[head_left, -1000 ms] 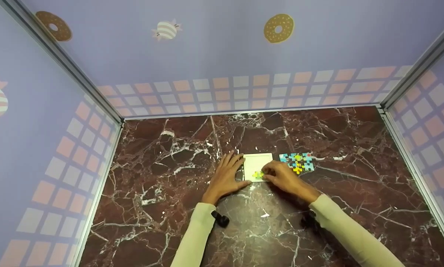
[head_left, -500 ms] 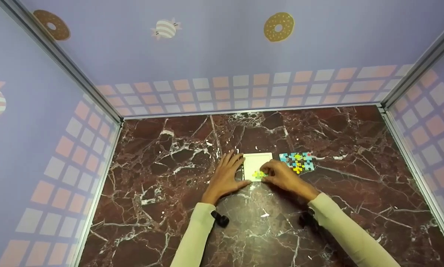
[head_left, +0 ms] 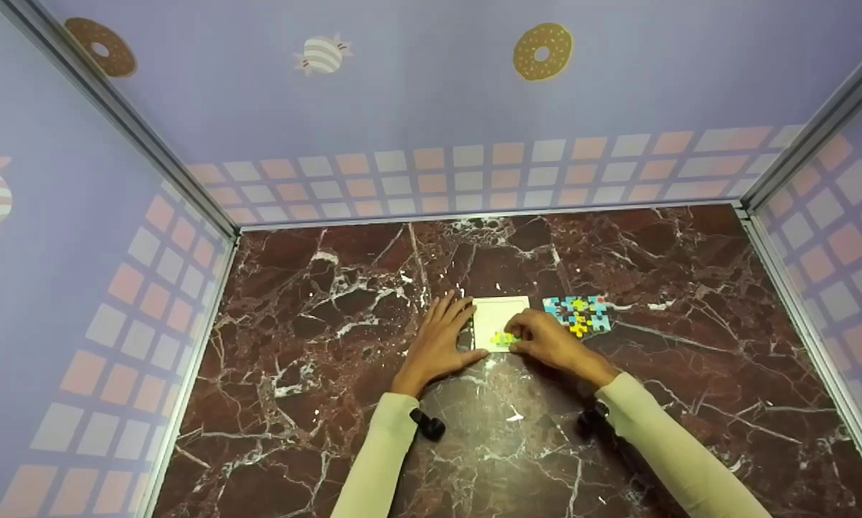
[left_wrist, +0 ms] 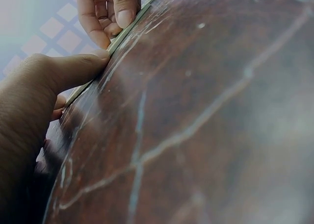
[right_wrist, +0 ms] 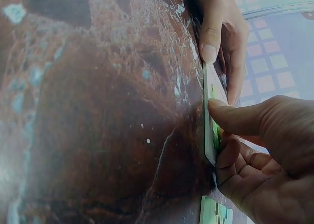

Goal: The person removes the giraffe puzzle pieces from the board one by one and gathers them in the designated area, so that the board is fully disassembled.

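Observation:
A small cream puzzle tray (head_left: 492, 314) lies flat on the marbled table. Along its left side rests my left hand (head_left: 439, 338), fingers straight and spread, thumb touching the near edge. Yellow-green jigsaw pieces (head_left: 501, 338) sit in the tray's near part. Over the near right corner, my right hand (head_left: 546, 344) has curled fingers and pinches a jigsaw piece, mostly hidden by the fingers. In the right wrist view, green (right_wrist: 216, 136) shows between thumb and forefinger, with the thumb at the tray's rim (right_wrist: 208, 131).
Right of the tray lies a group of blue, yellow and red jigsaw pieces (head_left: 578, 314), close behind the right hand. Patterned lilac walls (head_left: 431, 93) enclose the dark red marbled table (head_left: 330, 432) at the back and both sides.
My right hand has shifted very slightly at the tray's near right corner, and more yellow-green shows beside its fingertips. The left hand has stayed in place.

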Available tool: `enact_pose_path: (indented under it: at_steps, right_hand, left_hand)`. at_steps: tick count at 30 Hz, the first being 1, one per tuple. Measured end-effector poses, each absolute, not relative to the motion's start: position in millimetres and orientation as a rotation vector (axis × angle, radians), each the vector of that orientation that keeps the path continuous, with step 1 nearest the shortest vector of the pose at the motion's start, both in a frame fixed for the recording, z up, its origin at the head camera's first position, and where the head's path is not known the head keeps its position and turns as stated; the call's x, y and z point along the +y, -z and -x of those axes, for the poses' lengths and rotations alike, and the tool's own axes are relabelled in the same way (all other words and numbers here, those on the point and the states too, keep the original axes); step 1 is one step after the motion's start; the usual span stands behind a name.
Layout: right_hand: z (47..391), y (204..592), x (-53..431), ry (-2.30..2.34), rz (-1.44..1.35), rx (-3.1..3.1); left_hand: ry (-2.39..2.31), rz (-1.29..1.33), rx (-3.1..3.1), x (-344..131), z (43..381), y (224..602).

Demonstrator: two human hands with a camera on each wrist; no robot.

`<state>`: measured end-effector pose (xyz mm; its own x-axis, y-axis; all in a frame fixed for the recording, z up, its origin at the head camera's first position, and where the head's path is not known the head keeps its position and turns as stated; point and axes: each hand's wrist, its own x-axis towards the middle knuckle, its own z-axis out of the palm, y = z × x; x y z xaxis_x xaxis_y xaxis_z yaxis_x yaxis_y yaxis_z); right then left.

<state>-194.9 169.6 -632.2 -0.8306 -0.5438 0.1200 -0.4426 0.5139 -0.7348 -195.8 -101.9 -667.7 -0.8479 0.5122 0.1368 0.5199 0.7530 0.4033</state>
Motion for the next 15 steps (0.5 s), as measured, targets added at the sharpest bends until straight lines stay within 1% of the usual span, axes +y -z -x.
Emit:
enact_pose_path:
  at_steps: [15]
  right_hand:
    - [190.4,631.0,167.7,1.277,0.820,2.637]
  left_hand:
    - [0.688,0.859,-2.940,-102.3,197.1,669.1]
